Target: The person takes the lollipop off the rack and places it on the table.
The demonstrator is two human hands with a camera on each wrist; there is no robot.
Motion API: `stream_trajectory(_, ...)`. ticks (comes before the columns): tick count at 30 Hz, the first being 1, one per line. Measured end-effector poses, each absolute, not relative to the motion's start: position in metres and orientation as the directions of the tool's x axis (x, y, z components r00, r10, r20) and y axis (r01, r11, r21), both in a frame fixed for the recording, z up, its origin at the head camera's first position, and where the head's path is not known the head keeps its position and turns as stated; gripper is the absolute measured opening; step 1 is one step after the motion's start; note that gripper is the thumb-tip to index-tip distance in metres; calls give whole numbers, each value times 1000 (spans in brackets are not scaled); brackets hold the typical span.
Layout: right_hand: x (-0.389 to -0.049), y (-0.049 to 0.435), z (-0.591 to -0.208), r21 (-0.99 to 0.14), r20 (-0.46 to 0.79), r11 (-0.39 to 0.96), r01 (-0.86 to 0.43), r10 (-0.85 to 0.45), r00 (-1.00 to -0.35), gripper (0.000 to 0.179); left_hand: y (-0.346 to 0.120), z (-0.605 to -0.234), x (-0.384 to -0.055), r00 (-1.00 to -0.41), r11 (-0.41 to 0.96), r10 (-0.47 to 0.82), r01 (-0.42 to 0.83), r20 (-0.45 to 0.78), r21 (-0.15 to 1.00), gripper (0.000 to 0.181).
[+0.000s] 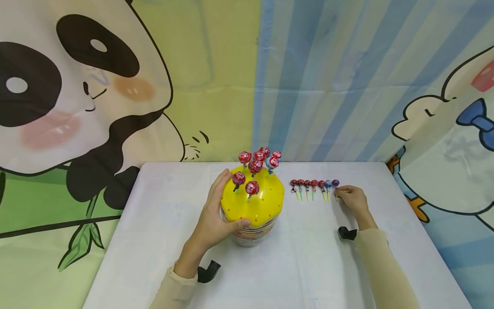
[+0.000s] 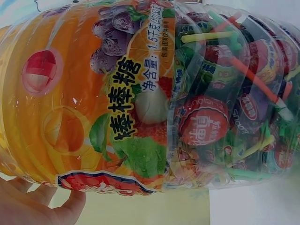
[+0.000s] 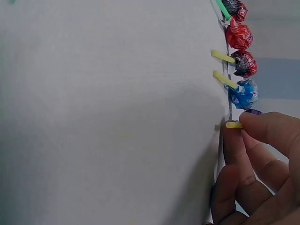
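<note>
A clear plastic lollipop jar (image 2: 140, 93) with a fruit-printed label stands upright on the table, its yellow lid (image 1: 268, 206) facing up. Several red, purple and blue wrapped lollipops stick up out of the lid. My left hand (image 1: 214, 221) grips the jar near the top, thumb at the lid's front edge and fingers round the left side. To the right of the jar, my right hand (image 1: 354, 201) pinches the yellow stick (image 3: 233, 125) of a purple lollipop (image 1: 335, 183) at the right end of a row. The fingertips partly hide that lollipop in the right wrist view.
Several lollipops lie in the row, among them a blue one (image 3: 244, 94) beside the pinched one and red ones (image 1: 307, 183) farther left. All rest on a white table (image 1: 308, 257). A cartoon-printed curtain (image 1: 216, 86) hangs right behind the table's back edge.
</note>
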State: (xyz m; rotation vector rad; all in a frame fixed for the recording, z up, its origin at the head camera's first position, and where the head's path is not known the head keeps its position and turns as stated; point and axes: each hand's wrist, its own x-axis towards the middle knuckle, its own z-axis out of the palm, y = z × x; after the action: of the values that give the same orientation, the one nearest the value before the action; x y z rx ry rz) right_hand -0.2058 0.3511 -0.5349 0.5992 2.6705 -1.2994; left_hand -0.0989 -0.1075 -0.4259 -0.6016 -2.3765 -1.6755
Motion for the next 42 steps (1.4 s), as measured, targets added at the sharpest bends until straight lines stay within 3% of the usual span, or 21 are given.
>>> stream_trajectory(23,-206,351,-543,-677,-215,615,405,360,-908,42,-108,-425,-99,-898,295,219,433,381,852,101)
stream_trajectory(29,-202,350,-538,-730,-202,568,381,353,-913,40,-108,-426,-100,-901,290,222,426,373,857,101)
stream_trajectory(35,-192,331,-507,-840,-125,463,283,342,-931,43,-107,-427,-100,-903,291,232,420,363,859,101)
stream_trajectory(42,-176,271,-442,-928,114,371,-45,167,-979,36,-108,-425,-99,-902,295,227,423,367,857,101)
